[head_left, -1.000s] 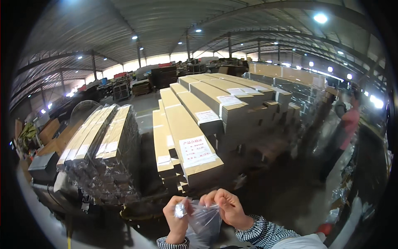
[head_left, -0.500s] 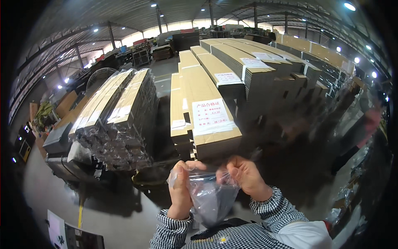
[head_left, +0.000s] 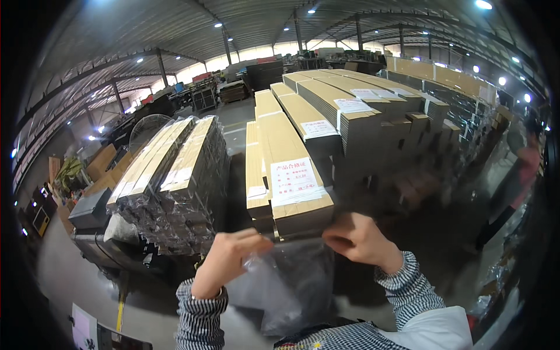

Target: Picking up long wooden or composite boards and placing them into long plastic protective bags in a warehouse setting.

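A clear plastic bag point(head_left: 294, 286) hangs spread between my two hands, its upper edge stretched roughly level. My left hand point(head_left: 230, 256) pinches the bag's upper left side, fingers closed. At the upper right corner my right hand point(head_left: 361, 240) grips it between thumb and fingers. Just beyond the bag's top edge lies the near end of a long stack of cardboard-topped boards point(head_left: 300, 216). On that stack sits a white paper label point(head_left: 294, 181) with red print. Neither hand touches the stack.
Plastic-wrapped long bundles point(head_left: 175, 175) stand to the left, beside a dark bin-like box point(head_left: 90, 210). Taller board stacks point(head_left: 350, 105) fill the right middle. A blurred person point(head_left: 522, 169) is at the far right. A round fan point(head_left: 149, 128) stands behind the wrapped bundles.
My hands have moved apart, the left one outward to the left and the right slightly outward. The bunched bag is now spread wider between them.
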A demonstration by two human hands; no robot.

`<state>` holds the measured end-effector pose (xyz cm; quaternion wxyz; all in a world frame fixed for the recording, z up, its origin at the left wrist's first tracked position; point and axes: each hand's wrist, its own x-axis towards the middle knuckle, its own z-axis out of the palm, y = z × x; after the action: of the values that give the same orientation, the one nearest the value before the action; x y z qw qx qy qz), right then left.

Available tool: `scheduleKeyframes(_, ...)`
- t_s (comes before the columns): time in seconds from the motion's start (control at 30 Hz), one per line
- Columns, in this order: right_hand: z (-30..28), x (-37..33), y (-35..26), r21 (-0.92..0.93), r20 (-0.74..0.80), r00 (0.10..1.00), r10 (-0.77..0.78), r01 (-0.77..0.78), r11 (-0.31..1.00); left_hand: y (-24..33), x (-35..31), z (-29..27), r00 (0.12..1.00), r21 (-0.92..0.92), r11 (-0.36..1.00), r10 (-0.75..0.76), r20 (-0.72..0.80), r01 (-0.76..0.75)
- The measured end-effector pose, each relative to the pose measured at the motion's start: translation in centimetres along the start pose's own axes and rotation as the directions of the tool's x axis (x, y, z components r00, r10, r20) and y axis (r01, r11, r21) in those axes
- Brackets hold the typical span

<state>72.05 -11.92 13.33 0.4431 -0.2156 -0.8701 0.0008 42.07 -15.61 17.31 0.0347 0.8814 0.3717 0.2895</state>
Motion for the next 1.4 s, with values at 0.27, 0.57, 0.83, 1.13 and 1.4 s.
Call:
scheduleKeyframes(0.27, 0.4, 3.1, -0.4, 0.216, -0.393, 0.870, 0.299, -0.229, 0.949, 0.3, 4.5, 0.5, 0.949, -0.717, 0.693, -0.271, -0.162, 0.076)
scheduleKeyframes(0.57, 1.8, 2.1, 2.5, 0.661, -0.078, 0.786, 0.613, -0.419, 0.622, -3.0, 3.5, 2.7, 0.885, -0.850, 0.389, -0.434, 0.171, 0.355)
scheduleKeyframes(0.83, 4.3, 5.2, 4.3, 0.468, -0.352, 0.770, 0.533, -0.348, 0.812, -3.6, 7.1, 5.5, 0.785, -0.415, 0.898, -0.360, -0.505, 0.145)
scheduleKeyframes(1.13, 0.5, 2.3, 0.7, 0.880, 0.159, 0.702, 0.694, -0.420, 0.223, 1.4, 3.8, 2.9, 0.838, -0.977, 0.112, -0.538, 0.093, 0.180)
scheduleKeyframes(1.4, 13.8, -10.3, 5.1, 0.566, -0.148, 0.489, 0.860, -0.671, 0.479, -2.4, -2.9, 19.9, 0.644, -0.846, 0.457, -0.741, -0.191, 0.275)
